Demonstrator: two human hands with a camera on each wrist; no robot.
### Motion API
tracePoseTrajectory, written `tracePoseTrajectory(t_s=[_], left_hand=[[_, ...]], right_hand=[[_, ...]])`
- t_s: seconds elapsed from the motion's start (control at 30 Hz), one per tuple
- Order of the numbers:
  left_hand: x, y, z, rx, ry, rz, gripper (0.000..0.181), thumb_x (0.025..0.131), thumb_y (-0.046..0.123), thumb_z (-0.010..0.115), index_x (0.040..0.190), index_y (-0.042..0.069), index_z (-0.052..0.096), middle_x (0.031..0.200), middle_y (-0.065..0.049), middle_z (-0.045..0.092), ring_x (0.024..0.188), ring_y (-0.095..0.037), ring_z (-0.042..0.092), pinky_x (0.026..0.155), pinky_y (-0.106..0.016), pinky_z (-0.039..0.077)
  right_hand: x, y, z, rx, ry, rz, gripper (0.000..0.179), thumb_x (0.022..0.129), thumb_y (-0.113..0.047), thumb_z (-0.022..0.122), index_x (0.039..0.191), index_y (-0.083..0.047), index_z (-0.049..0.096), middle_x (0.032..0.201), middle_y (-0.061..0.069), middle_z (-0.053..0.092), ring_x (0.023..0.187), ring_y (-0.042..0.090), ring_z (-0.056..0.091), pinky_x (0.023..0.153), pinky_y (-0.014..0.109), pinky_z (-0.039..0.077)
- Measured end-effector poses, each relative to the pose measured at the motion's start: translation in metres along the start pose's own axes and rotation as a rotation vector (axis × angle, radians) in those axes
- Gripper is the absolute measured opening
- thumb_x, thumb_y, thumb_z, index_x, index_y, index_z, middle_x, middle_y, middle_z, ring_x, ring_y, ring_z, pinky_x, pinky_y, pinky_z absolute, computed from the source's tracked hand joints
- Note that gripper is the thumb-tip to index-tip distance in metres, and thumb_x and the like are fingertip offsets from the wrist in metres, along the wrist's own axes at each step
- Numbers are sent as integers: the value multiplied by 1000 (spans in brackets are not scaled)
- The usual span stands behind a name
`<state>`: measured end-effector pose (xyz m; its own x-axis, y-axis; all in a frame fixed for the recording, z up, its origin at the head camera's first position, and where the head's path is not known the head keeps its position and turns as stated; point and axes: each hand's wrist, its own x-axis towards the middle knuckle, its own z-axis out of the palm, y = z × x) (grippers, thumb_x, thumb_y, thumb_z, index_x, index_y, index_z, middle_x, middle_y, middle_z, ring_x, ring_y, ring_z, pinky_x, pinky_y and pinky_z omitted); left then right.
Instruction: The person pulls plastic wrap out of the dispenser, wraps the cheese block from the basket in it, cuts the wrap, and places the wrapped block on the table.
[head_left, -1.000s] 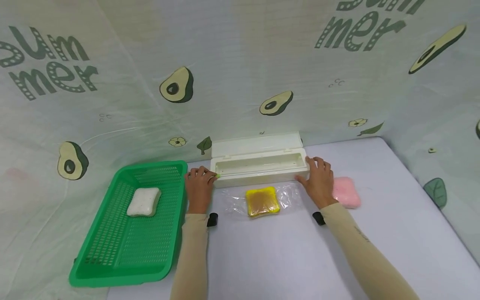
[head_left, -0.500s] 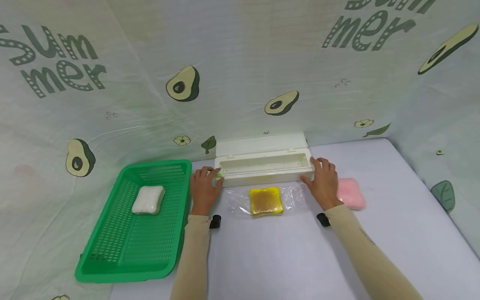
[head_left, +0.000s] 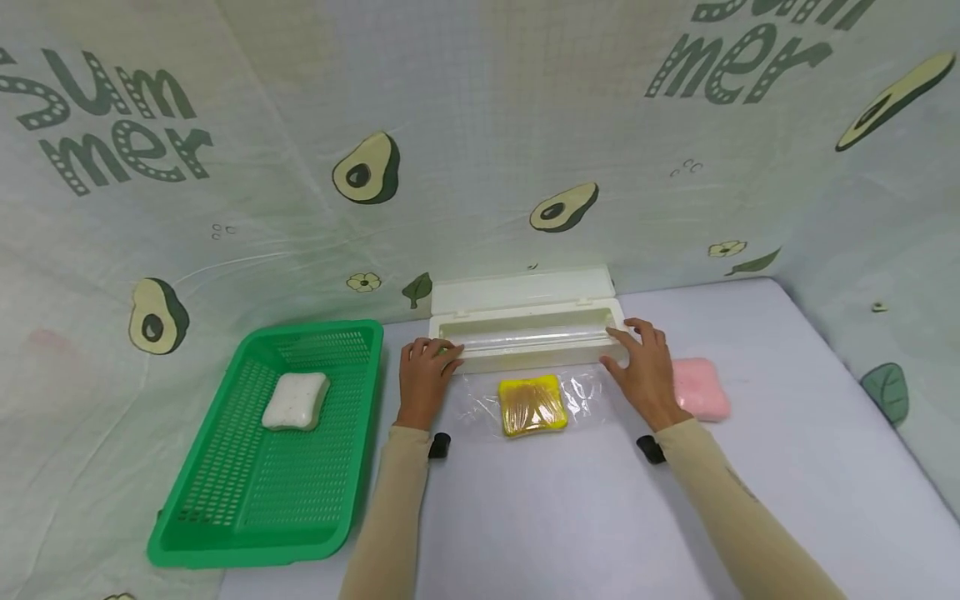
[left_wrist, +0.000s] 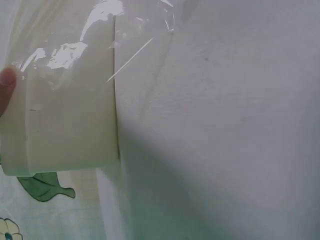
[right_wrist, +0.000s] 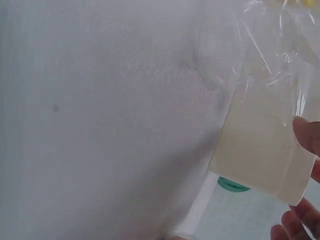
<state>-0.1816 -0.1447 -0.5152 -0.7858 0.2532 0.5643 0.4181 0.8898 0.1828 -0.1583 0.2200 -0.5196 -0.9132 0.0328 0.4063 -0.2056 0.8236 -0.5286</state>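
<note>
A long white cling film box [head_left: 540, 357] stands at the back of the table with its lid [head_left: 525, 287] up. Clear plastic wrap [head_left: 532, 336] stretches along its opening and hangs over its front in both wrist views. My left hand [head_left: 423, 375] pinches the wrap near the left end, its thumb [left_wrist: 7, 80] on the front lip. At the right end my right hand [head_left: 643, 375] pinches the wrap, thumb [right_wrist: 306, 134] in front and other fingers behind. Before the box, a yellow-edged, brown-centred toast-shaped sponge [head_left: 531, 406] lies with film over it.
On the left, a green plastic basket [head_left: 360, 467] holds a white toast-shaped piece [head_left: 295, 401]. A pink piece [head_left: 701, 389] lies just right of my right hand. A printed avocado cloth [head_left: 465, 167] hangs close behind the box.
My left hand has moved right, inward from the box's left end. My right fingers have shifted from the box's end onto its top edge. Film now shows along the opening.
</note>
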Motion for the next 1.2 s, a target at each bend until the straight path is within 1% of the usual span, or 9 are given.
tracePoseTrajectory(t_s=[0.13, 0.27, 0.4, 0.5, 0.6, 0.73, 0.9, 1.03, 1.2], left_hand=[[-5, -1, -2, -42, 48, 41, 15, 89, 22, 83, 102, 16, 86, 105, -1, 75, 106, -26, 63, 99, -48, 47], [-12, 1, -6, -78, 54, 77, 7, 87, 17, 84, 94, 14, 85, 99, -1, 73, 102, -26, 62, 97, -49, 46], [-23, 4, -13, -126, 12, 101, 8, 85, 14, 86, 93, 16, 84, 93, 1, 75, 98, -24, 62, 94, -49, 45], [-31, 6, -17, -148, -29, 119, 10, 84, 13, 88, 92, 17, 84, 90, 3, 75, 97, -22, 63, 92, -47, 45], [-37, 7, -20, -161, -65, 133, 9, 83, 12, 88, 89, 17, 84, 88, 3, 75, 96, -21, 63, 92, -46, 45], [-43, 9, -23, -149, -124, 154, 10, 81, 10, 89, 87, 17, 85, 88, 3, 73, 95, -20, 62, 94, -47, 46], [-48, 9, -24, -80, -216, 188, 8, 83, 14, 88, 90, 17, 86, 89, 4, 71, 95, -19, 60, 98, -47, 48], [-52, 6, -24, 4, -265, 254, 15, 84, 13, 86, 96, 21, 87, 92, 4, 70, 97, -18, 60, 98, -45, 48], [-53, 5, -23, 127, -311, 348, 26, 85, 9, 84, 103, 28, 87, 96, 7, 69, 98, -15, 60, 99, -40, 49]], right_hand=[[-3, -3, 0, 47, 33, -61, 39, 85, 3, 85, 122, 3, 75, 137, 28, 55, 124, 50, 50, 101, 62, 43], [-7, -6, -3, 119, 47, -147, 26, 84, 10, 82, 109, 2, 79, 120, 24, 66, 109, 45, 58, 92, 55, 46], [-14, -7, -9, 193, 3, -216, 23, 84, 16, 78, 98, -2, 79, 102, 14, 73, 95, 35, 63, 85, 45, 44], [-20, -5, -15, 217, -46, -270, 26, 81, 19, 78, 92, -5, 79, 97, 7, 72, 92, 29, 62, 85, 39, 44], [-24, 0, -18, 215, -92, -346, 30, 77, 22, 80, 87, -7, 80, 94, 4, 70, 90, 26, 61, 84, 35, 44], [-27, 7, -19, 148, -119, -473, 33, 70, 21, 84, 85, -9, 82, 93, 2, 69, 88, 24, 61, 79, 36, 47], [-30, 13, -19, 49, -114, -608, 34, 66, 16, 89, 86, -11, 83, 94, 3, 69, 87, 24, 62, 74, 44, 51], [-30, 17, -21, 8, -126, -691, 38, 67, 18, 86, 88, -13, 85, 96, 5, 69, 88, 25, 62, 74, 44, 51], [-33, 18, -24, -109, -194, -768, 44, 69, 20, 80, 95, -16, 85, 101, 4, 70, 93, 27, 63, 75, 43, 52]])
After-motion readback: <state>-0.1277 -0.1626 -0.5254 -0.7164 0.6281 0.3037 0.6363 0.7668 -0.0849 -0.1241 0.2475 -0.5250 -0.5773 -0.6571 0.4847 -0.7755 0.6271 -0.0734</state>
